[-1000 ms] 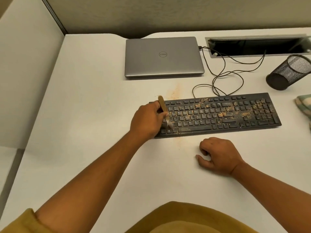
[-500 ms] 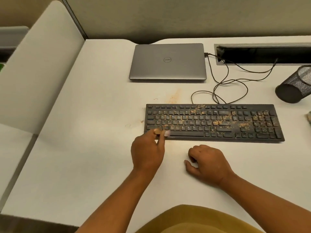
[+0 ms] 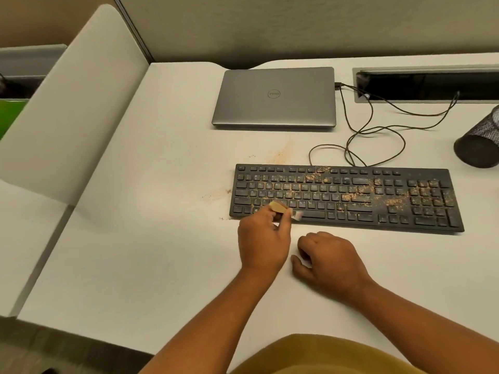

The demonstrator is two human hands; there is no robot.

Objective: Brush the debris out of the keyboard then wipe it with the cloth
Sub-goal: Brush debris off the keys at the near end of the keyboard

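Much debris covered the keyboard — left hand pinched the brush, right hand lay loosely curled, empty; unbraced, the keyboard could skid.

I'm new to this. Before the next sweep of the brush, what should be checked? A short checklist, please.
1. Brush gripped by the left hand: ok.
2. Bristles touching the keyboard: cannot tell, they are blurred.
3. Debris gone from the keys: not ok, much lies on the middle and right.
4. Right hand free to steady the keyboard: ok, it rests on the desk and holds nothing.
5. Cable out of the way: ok, it lies behind the keyboard.
6. Cloth at hand: cannot tell, not in view.
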